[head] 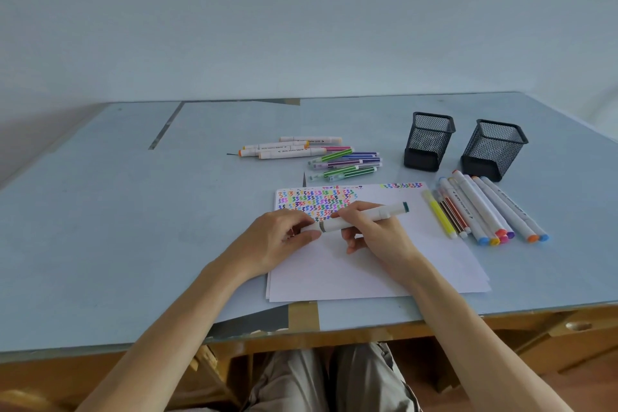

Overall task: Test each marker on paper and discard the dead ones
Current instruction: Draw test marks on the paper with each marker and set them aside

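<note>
Head camera looks down on the white, thick-barrelled marker with a dark green end cap (pixel 357 218), which I hold level just above the white paper sheet (pixel 384 264) scribbled with coloured zigzags. My left hand (pixel 284 237) pinches its near cap end, fingers curled round it. My right hand (pixel 374 231) grips the barrel's middle, thumb and fingers wrapped on.

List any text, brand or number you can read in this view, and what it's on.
None is readable.
White marker barrels right of the paper: dark print, too blurred.
White marker barrels at the far group: print too small.
White sheet of paper: only coloured test squiggles, no words.
</note>
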